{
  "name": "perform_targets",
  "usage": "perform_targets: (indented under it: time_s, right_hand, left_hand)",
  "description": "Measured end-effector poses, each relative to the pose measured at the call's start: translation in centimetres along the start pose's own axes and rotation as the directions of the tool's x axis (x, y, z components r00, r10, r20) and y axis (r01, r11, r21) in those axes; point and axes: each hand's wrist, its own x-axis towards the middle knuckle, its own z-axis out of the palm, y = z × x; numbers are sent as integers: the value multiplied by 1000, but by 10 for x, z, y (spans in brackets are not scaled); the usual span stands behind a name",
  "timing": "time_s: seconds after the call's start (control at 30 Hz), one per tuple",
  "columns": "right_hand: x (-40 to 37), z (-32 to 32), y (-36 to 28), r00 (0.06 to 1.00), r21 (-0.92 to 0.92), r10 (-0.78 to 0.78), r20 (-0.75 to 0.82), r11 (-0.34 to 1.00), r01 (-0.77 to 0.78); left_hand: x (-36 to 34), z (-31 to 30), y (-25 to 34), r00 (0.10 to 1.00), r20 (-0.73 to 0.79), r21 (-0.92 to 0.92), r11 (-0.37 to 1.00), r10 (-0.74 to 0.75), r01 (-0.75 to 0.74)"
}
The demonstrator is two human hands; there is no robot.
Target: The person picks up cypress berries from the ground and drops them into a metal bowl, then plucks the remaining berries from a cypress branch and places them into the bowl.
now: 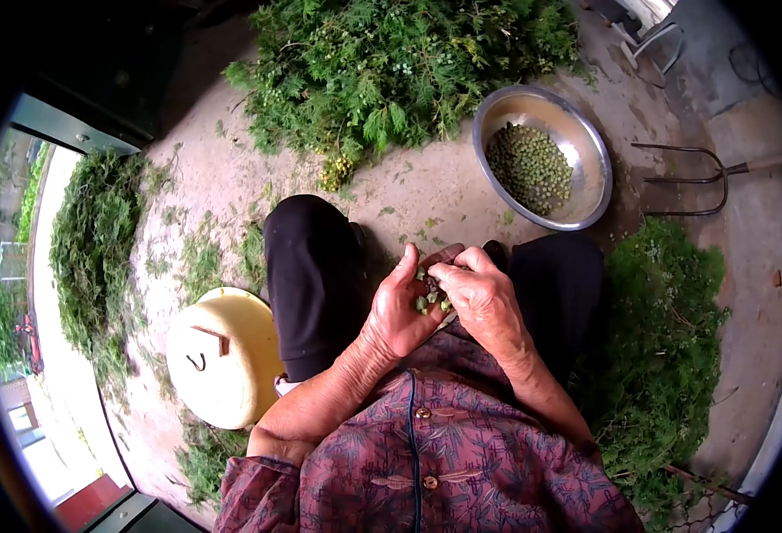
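Note:
Small green cones (428, 300), some with dark bits among them, lie in the cupped palm of my left hand (403, 311), just above my lap. My right hand (480, 291) meets it from the right, its thumb and fingers pinched together over the palm; whatever sits between those fingertips is too small to make out. Beyond my right knee a steel basin (593, 151) holds a heap of round green cones (529, 169). A large pile of cut evergreen branches (391, 71) spreads across the floor in front of me.
A pale yellow upturned tub (231, 364) stands by my left knee. More branches lie at the far left (98, 249) and on the right (657, 346). A metal fork (719, 179) rests on the floor beyond the basin, with its handle to the right.

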Motion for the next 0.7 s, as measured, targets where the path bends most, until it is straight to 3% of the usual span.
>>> perform_targets:
  time_s: [0.03, 0.07, 0.13, 0.23, 0.27, 0.5, 0.7]
  right_hand:
    - [0, 0, 1, 1000, 19, 8, -12, 1000, -7]
    - [0, -2, 1, 996, 125, 81, -35, 989, -76]
    - [1, -6, 3, 965, 360, 259, -32, 904, -231]
    - [1, -15, 2, 819, 662, 558, 132, 566, -492]
    - [-1, -16, 5, 794, 709, 583, 175, 485, -512]
    - [-4, -10, 11, 784, 665, 604, 144, 528, -529]
    - [-5, -1, 17, 736, 798, 618, 275, 281, -534]
  left_hand:
    - [-1, 23, -8, 959, -264, 122, 990, 104, -74]
    - [-1, 35, -13, 840, -492, 257, 960, 228, -110]
    - [3, 24, -13, 861, -436, 288, 947, 262, -142]
    - [4, 16, -12, 928, -282, 329, 933, 245, -146]
    - [5, 14, -13, 931, -263, 362, 920, 253, -148]
    - [5, 16, -15, 933, -276, 489, 870, 230, -70]
    - [8, 5, -14, 949, -231, 521, 851, 215, -66]
